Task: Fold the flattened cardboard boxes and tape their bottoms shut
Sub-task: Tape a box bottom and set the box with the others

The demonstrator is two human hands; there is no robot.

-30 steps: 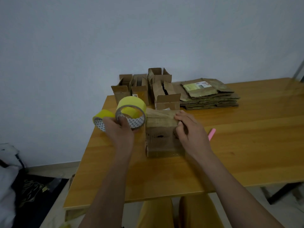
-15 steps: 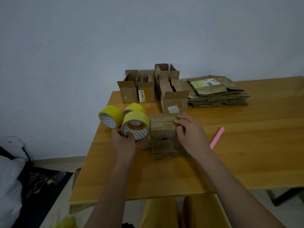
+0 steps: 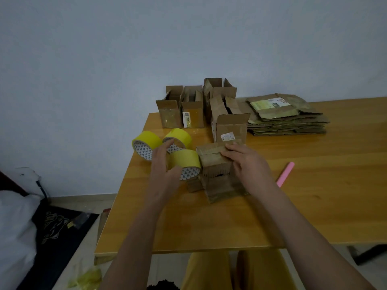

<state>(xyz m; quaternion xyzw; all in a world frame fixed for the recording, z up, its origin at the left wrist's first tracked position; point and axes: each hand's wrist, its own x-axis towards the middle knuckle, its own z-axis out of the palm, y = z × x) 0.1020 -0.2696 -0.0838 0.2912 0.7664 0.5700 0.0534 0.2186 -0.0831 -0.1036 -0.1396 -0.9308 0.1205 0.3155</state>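
Yellow tape comes first at the left of the wooden table (image 3: 314, 216): three rolls in a tight cluster. The far-left roll (image 3: 144, 144) stands on edge at about nine o'clock of the group, the rear roll (image 3: 180, 138) sits at one o'clock from it, and the near roll (image 3: 186, 164) lies at five o'clock, just beside the box being worked on.

The left hand (image 3: 165, 168) is in front of the rolls with fingers straight and spread, thumb near the near roll's face; it grips nothing, and I cannot tell whether it touches the roll.

Next, toward three o'clock, one folded cardboard box (image 3: 217, 170) stands on the table with its closed flaps upward. The right hand (image 3: 247, 164) rests on its top and right side, fingers curled over the flaps, holding them down.

At twelve o'clock from that box, four assembled open boxes stand near the wall: the left rear box (image 3: 169, 114), the labelled box (image 3: 192, 114), the tall rear box (image 3: 219, 91) and the front open box (image 3: 229, 128).

Further right, at about two o'clock, lies one stack of flattened boxes (image 3: 287, 118). A single pink stick (image 3: 285, 174) lies at three o'clock from the right hand, apart from it.
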